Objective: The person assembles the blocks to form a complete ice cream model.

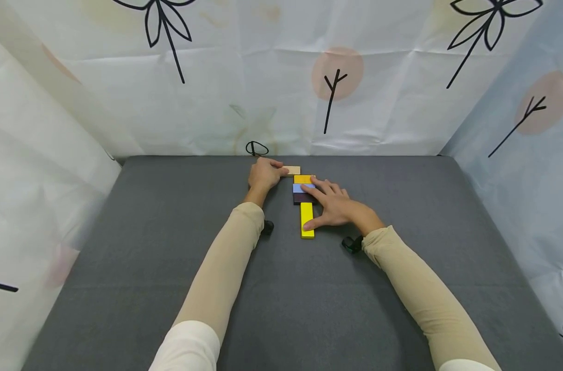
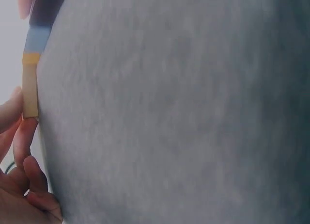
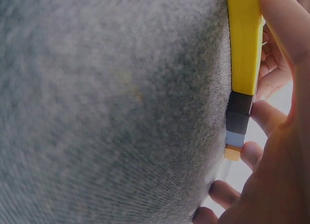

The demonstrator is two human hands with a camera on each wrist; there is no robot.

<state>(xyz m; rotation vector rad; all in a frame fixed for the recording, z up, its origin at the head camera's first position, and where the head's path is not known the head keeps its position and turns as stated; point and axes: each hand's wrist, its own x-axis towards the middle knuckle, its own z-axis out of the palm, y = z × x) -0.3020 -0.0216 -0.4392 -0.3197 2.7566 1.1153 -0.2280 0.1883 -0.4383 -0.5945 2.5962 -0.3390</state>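
At the far side of the table, my left hand (image 1: 263, 175) pinches the left end of a pale wooden block (image 1: 292, 170). Just nearer lie an orange block (image 1: 302, 179), a light blue block (image 1: 297, 188) and a dark block (image 1: 302, 199), side by side. A bright yellow block (image 1: 306, 214) points toward me below the dark one. My right hand (image 1: 336, 206) spreads over this group from the right, its thumb on the yellow block and fingertips touching the others. In the left wrist view, fingers (image 2: 10, 111) meet the end of the wooden block (image 2: 30, 90).
A grey cloth-covered table (image 1: 179, 299) lies beneath everything. White printed fabric (image 1: 272, 77) hangs right behind the far edge and along both sides. A dark wrist camera (image 1: 352, 244) sits at the right cuff, another (image 1: 268, 228) at the left.
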